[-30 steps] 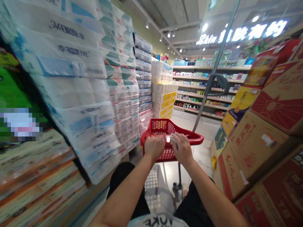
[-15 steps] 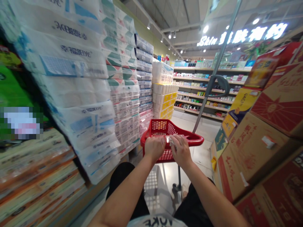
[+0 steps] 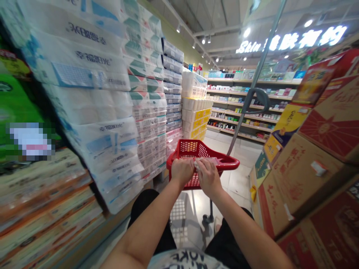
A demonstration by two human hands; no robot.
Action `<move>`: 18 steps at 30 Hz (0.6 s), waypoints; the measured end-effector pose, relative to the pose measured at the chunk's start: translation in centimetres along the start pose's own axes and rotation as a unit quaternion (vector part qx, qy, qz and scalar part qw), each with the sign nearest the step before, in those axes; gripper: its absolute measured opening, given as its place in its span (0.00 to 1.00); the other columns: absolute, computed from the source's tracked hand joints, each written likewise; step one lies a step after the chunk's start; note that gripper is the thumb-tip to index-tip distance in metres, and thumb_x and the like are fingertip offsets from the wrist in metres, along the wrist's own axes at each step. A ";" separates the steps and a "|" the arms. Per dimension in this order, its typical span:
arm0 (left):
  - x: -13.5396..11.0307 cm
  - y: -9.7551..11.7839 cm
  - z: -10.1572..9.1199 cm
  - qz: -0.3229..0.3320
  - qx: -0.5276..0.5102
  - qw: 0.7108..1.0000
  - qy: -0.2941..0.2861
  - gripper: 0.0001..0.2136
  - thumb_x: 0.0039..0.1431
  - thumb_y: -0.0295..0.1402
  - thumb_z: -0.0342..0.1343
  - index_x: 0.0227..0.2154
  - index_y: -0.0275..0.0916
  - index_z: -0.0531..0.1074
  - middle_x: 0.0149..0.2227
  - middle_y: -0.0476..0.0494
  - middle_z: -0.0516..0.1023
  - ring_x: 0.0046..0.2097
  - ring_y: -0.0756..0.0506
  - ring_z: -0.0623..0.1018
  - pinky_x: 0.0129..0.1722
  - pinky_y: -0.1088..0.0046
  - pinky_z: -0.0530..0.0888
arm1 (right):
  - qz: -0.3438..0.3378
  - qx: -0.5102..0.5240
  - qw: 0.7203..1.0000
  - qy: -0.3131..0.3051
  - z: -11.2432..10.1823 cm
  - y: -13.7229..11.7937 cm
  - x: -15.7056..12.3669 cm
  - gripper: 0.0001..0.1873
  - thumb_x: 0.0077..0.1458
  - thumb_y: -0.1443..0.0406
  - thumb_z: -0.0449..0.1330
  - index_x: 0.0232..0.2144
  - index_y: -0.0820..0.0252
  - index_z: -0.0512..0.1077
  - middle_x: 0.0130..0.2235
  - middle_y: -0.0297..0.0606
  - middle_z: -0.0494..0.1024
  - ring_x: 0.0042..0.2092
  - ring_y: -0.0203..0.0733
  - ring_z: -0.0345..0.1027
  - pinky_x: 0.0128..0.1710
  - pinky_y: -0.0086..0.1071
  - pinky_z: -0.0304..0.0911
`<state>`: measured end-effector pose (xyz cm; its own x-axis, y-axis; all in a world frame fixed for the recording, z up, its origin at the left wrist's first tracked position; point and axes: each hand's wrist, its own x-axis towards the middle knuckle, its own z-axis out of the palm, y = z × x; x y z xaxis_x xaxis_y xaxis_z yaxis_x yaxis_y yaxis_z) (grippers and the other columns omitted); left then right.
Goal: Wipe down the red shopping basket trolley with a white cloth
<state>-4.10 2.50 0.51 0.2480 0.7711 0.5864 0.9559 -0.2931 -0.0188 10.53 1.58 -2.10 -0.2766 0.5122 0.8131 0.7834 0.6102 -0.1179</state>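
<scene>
A red plastic shopping cart [image 3: 196, 144] with a perforated basket stands right in front of me, its handle [image 3: 220, 161] towards my body. My left hand [image 3: 181, 172] is closed around the left part of this handle. Close beside it, almost touching, my right hand [image 3: 209, 177] curls its fingers over the middle of the handle. A small whitish bit shows at the right fingertips, too small to name. The inside of the basket is partly hidden behind my hands.
Tall stacks of wrapped paper rolls [image 3: 109, 108] line the left side. Cardboard boxes [image 3: 305, 168] are piled on the right. A slanted grey pole with a hooked handle [image 3: 258, 99] rises beyond the cart. Shelves of small goods [image 3: 238, 101] stand behind, across a tiled floor [image 3: 235, 183].
My right hand has slid left along the handle, closer to my left hand. The left hand keeps its grip. The view has shifted slightly, and the cart stays in front of me.
</scene>
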 end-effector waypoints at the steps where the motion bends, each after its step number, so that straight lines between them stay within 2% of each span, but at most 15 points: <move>1: 0.0 -0.1 0.0 0.001 0.001 1.000 0.001 0.16 0.64 0.33 0.40 0.32 0.35 0.73 0.31 0.38 0.78 0.34 0.41 0.76 0.36 0.64 0.63 | -0.013 0.007 1.000 -0.006 -0.1 0.2 0.1 0.19 0.59 0.70 0.50 0.52 0.58 0.68 0.51 0.44 0.70 0.55 0.49 0.60 0.56 0.46 0.58; 3: -0.1 -0.1 0.0 -0.006 -0.001 1.000 0.005 0.18 0.65 0.33 0.39 0.31 0.35 0.73 0.31 0.37 0.78 0.33 0.42 0.76 0.37 0.64 0.64 | -0.005 0.007 1.000 0.004 -0.3 0.8 0.1 0.18 0.60 0.69 0.50 0.51 0.58 0.69 0.50 0.44 0.71 0.53 0.48 0.62 0.56 0.46 0.58; 7: -0.4 0.2 0.0 -0.020 -0.008 1.000 0.011 0.19 0.65 0.33 0.38 0.29 0.34 0.73 0.30 0.37 0.78 0.33 0.43 0.76 0.37 0.64 0.64 | 0.056 -0.016 0.997 0.050 -0.4 1.0 0.1 0.16 0.61 0.67 0.50 0.49 0.60 0.70 0.47 0.45 0.72 0.51 0.48 0.63 0.55 0.48 0.58; 12: -0.5 0.2 -0.1 -0.014 -0.026 0.999 0.014 0.19 0.65 0.34 0.38 0.30 0.34 0.73 0.30 0.38 0.78 0.33 0.42 0.76 0.37 0.64 0.63 | -0.010 -0.003 1.000 0.017 -0.3 0.1 -0.4 0.18 0.59 0.70 0.51 0.50 0.59 0.69 0.50 0.43 0.72 0.54 0.47 0.60 0.57 0.45 0.56; 18: -0.6 0.2 -0.1 -0.022 -0.020 0.999 0.023 0.19 0.65 0.33 0.39 0.29 0.34 0.74 0.30 0.37 0.78 0.34 0.42 0.76 0.39 0.63 0.64 | 0.064 -0.029 0.996 0.056 -0.1 0.6 -0.1 0.17 0.59 0.70 0.50 0.49 0.61 0.70 0.48 0.46 0.72 0.52 0.49 0.61 0.56 0.48 0.57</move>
<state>-4.11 1.95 0.20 0.1983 0.7576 0.6219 0.9583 -0.2830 0.0391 11.07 1.81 -2.13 -0.1114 0.5108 0.8525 0.8394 0.5075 -0.1944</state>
